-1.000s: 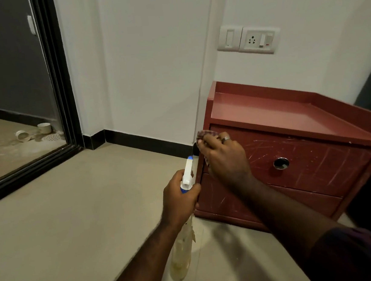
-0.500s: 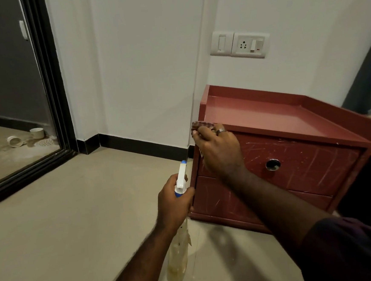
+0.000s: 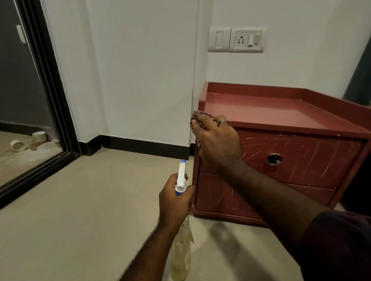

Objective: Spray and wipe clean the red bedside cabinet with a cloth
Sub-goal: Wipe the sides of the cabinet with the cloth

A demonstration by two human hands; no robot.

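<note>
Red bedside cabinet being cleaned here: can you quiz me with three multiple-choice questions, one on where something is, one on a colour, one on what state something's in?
1. Where is the cloth?
A. On the floor
B. Held by the right hand against the red bedside cabinet's upper front corner
C. Inside a drawer

2. What colour is the spray bottle's nozzle tip?
A. Green
B. Black
C. Blue

3. What is the left hand doing?
A. Gripping the spray bottle's neck
B. Lying flat on the floor
C. Hanging empty

Answers: 1 B, the cloth peeks out under its fingers at that corner; 2 C, the tip above the white trigger head is blue; 3 A, its fingers wrap the neck.
</note>
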